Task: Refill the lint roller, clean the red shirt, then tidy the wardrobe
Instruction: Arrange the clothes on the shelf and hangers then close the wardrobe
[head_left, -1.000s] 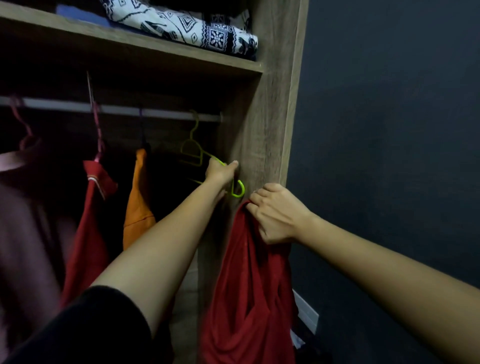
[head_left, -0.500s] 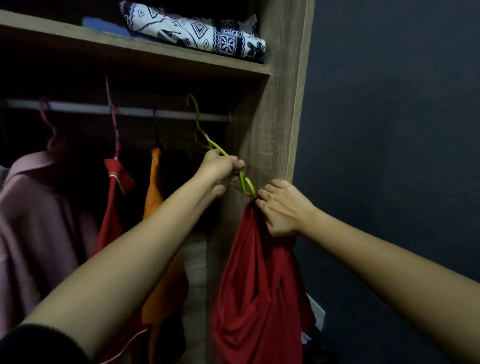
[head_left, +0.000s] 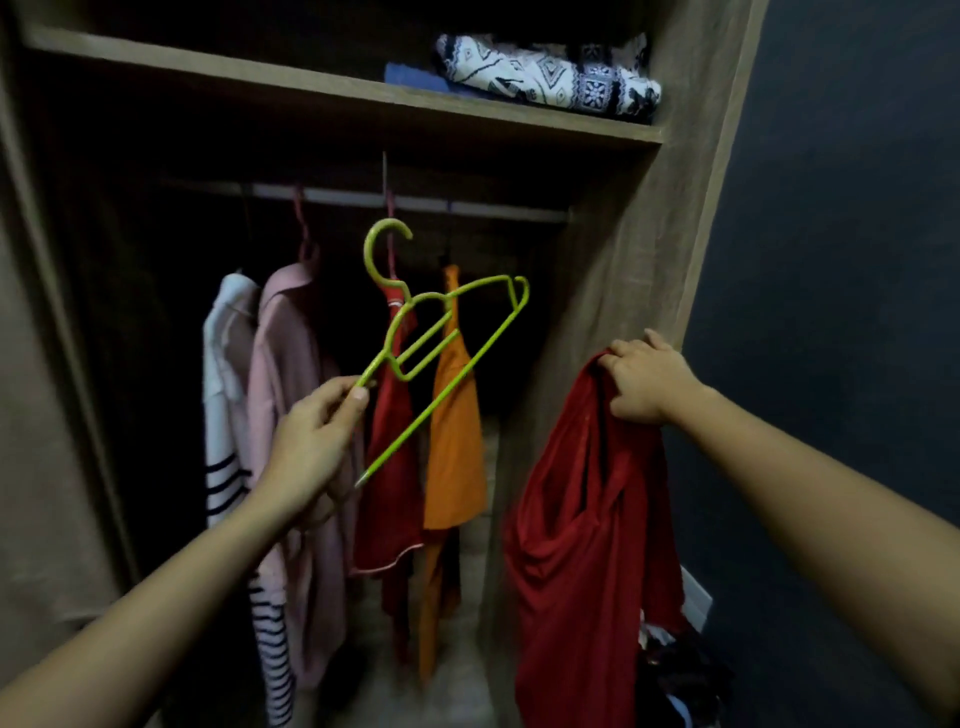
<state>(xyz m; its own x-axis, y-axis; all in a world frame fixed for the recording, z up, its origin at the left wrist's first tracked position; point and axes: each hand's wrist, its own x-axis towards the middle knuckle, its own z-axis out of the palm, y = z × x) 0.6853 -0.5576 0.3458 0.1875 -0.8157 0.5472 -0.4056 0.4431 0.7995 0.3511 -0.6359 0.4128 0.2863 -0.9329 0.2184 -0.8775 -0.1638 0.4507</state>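
Green hanger (head_left: 440, 399), now off the rail (head_left: 353, 197), sits pinched in the left hand (head_left: 311, 441) while the right hand (head_left: 644, 384) grips the red shirt (head_left: 587, 545) by the wardrobe's right wall (head_left: 613, 312), apparently ready for hanging.

Lime-green hanger (head_left: 447, 332), red shirt (head_left: 582, 519), orange top (head_left: 454, 441), pink shirt (head_left: 291, 364), navy-striped white sweater (head_left: 223, 415), black-and-white patterned fabric (head_left: 545, 73).

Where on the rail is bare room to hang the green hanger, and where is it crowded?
Free: the rail stretch between the orange garment and the wardrobe's right wall. Crowded: from the striped top to the orange garment, four garments hang close. Left end: too dark.
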